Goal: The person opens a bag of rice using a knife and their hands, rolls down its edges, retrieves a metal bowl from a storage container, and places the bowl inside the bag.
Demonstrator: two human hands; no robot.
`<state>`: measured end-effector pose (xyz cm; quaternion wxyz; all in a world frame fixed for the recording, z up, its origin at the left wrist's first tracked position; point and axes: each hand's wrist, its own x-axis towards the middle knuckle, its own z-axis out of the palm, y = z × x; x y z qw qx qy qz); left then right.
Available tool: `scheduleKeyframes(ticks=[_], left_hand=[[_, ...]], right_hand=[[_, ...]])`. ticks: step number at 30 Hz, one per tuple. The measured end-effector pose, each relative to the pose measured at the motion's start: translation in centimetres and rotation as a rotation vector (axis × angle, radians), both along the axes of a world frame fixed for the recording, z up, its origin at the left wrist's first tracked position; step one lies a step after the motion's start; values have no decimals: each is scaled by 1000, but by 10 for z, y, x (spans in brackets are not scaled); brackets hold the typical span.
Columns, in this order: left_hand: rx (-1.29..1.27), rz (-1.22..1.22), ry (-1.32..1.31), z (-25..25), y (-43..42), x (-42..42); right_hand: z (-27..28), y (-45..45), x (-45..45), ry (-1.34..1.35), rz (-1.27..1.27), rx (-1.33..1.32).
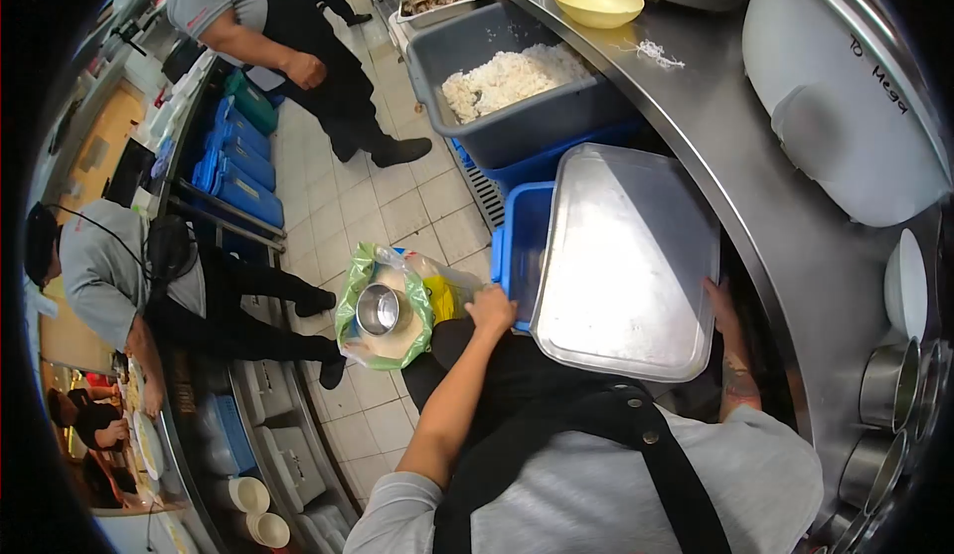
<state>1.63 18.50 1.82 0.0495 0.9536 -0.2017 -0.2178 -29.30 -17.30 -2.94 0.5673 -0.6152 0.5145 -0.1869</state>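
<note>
My left hand (492,311) is closed around the near left corner of a blue plastic bin (504,246). A large, pale rectangular metal lid or tray (636,256) lies at a slant over the bin, covering most of its opening. My right hand (722,303) is at the right edge of this metal piece, its fingers mostly hidden, so what they grip is unclear. Left of my left hand stands an opened plastic sack (362,301) of pale grains, with a round metal bowl (381,310) inside.
Beyond the bin, a grey tub (462,142) holds white rice (517,79). A steel counter (686,117) curves along my right, bearing a yellow bowl (597,2) and a large white container (845,87). Two people (288,47) stand on the left across the tiled floor (397,218).
</note>
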Motion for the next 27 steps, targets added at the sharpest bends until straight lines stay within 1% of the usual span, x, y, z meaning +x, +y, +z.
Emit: scheduleKeyframes(ticks=[1,4,7,10,11,14,15,16,18,19,21,24,25,27], left_hand=[[27,-21,-59,0,12,-1],[55,-5,-105,16,39,1],[48,26,-178,12,66,10],[-17,39,-197,5,86,29],[-23,23,-211,6,90,36],[-78,49,-190,11,97,49],[-77,35,-175,16,98,47],[-85,28,-206,10,102,44],[-104,12,-283,-2,105,44],[-116,26,-282,0,105,42],[-158,41,-305,-10,105,42],[-190,80,-301,-14,106,38],[-200,97,-295,-12,104,38],[-263,110,-359,-12,104,32]], right_hand=[[3,9,5,-106,70,-19],[26,30,28,63,123,-120],[20,50,38,140,-55,87],[4,50,37,108,14,190],[9,55,38,19,109,248],[-14,46,37,241,145,21],[-14,42,32,229,164,49],[-9,42,34,209,185,77],[-3,47,45,224,219,26],[-1,47,50,268,232,-57],[2,45,62,379,222,-306],[38,59,94,499,331,-599],[42,65,101,609,338,-683],[73,82,112,717,364,-618]])
